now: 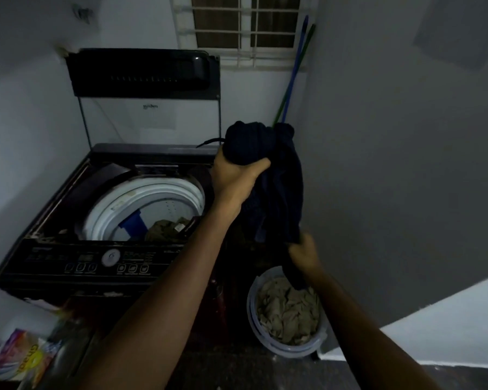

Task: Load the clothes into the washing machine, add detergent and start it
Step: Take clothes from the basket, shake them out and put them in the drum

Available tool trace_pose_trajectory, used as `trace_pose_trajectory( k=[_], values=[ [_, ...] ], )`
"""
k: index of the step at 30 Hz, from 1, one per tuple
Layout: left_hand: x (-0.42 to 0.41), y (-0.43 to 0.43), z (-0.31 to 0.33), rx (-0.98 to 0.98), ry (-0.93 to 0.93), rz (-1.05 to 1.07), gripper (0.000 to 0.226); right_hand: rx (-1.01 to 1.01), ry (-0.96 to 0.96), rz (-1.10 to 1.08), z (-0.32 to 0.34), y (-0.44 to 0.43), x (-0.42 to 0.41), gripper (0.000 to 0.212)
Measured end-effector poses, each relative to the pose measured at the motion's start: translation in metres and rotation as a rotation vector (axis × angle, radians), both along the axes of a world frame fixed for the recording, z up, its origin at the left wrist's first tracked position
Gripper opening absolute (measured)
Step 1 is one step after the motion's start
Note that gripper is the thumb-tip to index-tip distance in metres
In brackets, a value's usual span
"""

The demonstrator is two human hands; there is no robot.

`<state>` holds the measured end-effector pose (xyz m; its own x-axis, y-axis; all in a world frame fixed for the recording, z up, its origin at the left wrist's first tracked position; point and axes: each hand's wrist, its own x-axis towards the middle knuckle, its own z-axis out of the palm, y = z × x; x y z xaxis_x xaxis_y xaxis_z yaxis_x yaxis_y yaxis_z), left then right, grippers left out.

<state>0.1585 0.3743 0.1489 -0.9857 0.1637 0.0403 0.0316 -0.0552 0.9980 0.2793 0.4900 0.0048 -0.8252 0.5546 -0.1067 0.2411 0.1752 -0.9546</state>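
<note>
Garment [276, 192] dark | left fingers [255, 166] clenched round top | right fingers [300, 246] gripping lower end

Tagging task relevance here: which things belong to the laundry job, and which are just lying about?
Job: navy garment, gripped by left hand and right hand; washing machine; olive garment in its drum; bucket of clothes; detergent packet.
Lying about: blue pole; green pole; window grille.

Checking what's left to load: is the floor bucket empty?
Not empty. The bucket holds crumpled olive-grey clothes that cover most of its opening; how deep the pile goes cannot be told.
</note>
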Motion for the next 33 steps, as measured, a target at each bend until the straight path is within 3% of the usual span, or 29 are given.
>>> trace_pose_trajectory(
  k=[2, 5, 7, 9, 13, 19, 24, 29, 33],
  values=[
    [-0.011, -0.017, -0.005, -0.091, 0.039, 0.043, 0.078, -0.08, 0.052, -0.221, 0.009, 0.015, -0.002, 0.024],
    [-0.024, -0.041, -0.016, -0.285, 0.141, 0.057, 0.086, -0.397, 0.28, -0.521, 0.047, 0.035, -0.005, 0.024],
    [-0.027, -0.049, -0.022, -0.359, 0.169, 0.032, 0.089, -0.523, 0.402, -0.536, 0.079, 0.033, -0.019, 0.025],
    [-0.031, -0.053, -0.025, -0.362, 0.156, 0.01, 0.089, -0.609, 0.425, -0.414, 0.106, 0.013, -0.042, 0.026],
    [-0.05, -0.07, -0.023, -0.287, 0.086, -0.013, 0.093, -0.485, 0.305, -0.046, 0.14, -0.047, -0.077, 0.033],
    [-0.09, -0.113, -0.027, -0.131, -0.078, 0.028, 0.096, -0.616, 0.251, 0.263, 0.145, -0.101, -0.093, 0.026],
    [-0.122, -0.132, -0.036, -0.121, -0.126, 0.06, 0.091, -0.487, 0.341, 0.16, 0.135, -0.127, -0.137, 0.031],
    [-0.142, -0.155, -0.05, -0.151, -0.142, 0.159, 0.089, -0.426, 0.264, 0.143, 0.104, -0.142, -0.178, 0.03],
    [-0.158, -0.18, -0.069, -0.154, -0.171, 0.218, 0.095, -0.233, 0.183, 0.143, 0.079, -0.162, -0.207, 0.035]
  ],
)
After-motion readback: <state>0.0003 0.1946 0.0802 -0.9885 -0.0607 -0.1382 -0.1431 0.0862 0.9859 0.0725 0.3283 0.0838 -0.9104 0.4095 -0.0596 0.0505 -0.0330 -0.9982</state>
